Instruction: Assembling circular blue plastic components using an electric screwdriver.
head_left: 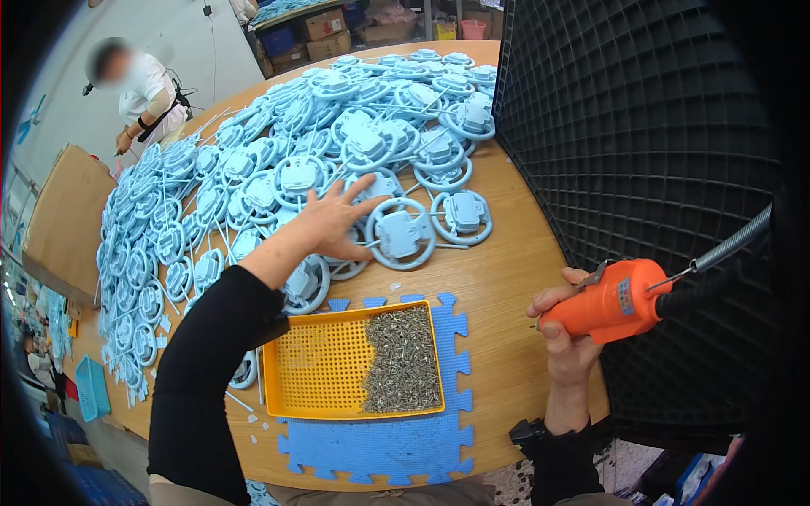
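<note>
My left hand [331, 221] reaches into the pile with its fingers spread wide. Its fingertips are at a light-blue plastic wheel-shaped part [400, 234] with a boxy centre, and whether they touch it I cannot tell. More of these light-blue wheel parts [299, 174] lie around and under the hand, some with thin rods. On the right, my right hand [565, 341] is wrapped round an orange electric screwdriver [616, 302], held above the table with its tip pointing left. A coiled spring [732, 239] and a black cable run from its rear end.
A yellow perforated tray [316, 363], its right part full of small metal screws [403, 363], sits on a blue foam mat [371, 447]. A black gridded panel [607, 126] borders the right side. A cardboard box [63, 223] and another person [150, 93] are at the left.
</note>
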The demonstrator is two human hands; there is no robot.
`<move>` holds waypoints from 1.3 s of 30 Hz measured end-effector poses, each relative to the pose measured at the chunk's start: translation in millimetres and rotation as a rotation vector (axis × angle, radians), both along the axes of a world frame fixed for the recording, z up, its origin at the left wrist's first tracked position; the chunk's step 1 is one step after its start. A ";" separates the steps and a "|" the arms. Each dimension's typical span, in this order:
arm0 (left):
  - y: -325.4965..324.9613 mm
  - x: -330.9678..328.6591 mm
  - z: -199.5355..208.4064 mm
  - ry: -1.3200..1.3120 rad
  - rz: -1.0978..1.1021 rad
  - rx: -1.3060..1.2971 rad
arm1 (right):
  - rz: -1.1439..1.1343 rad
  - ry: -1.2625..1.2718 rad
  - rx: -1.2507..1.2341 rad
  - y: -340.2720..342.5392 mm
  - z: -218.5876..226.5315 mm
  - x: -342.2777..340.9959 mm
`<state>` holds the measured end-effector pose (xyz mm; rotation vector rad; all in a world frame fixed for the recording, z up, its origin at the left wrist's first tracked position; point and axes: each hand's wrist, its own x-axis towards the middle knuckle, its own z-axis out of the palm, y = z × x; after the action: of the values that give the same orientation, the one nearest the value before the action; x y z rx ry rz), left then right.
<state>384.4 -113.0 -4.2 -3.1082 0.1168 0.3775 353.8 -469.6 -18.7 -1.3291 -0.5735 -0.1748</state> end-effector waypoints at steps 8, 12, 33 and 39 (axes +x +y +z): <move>48.9 -48.1 11.0 0.132 0.036 0.003 | -0.008 0.061 -0.045 -3.1 -3.3 1.7; 81.9 -81.7 -7.0 0.008 -0.032 -0.005 | -0.081 0.025 -0.055 5.1 -4.8 0.3; 158.5 -243.7 -20.5 -0.364 0.265 -0.392 | 0.150 -0.053 -0.005 23.1 21.5 -25.0; 108.1 -259.4 70.9 -0.746 0.435 -1.023 | 0.423 -0.018 -0.102 66.7 52.9 -73.7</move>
<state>125.0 -4.8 66.7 -3.9086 -0.5423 -1.2510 280.0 -403.0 34.1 -1.2750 -0.8739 0.1912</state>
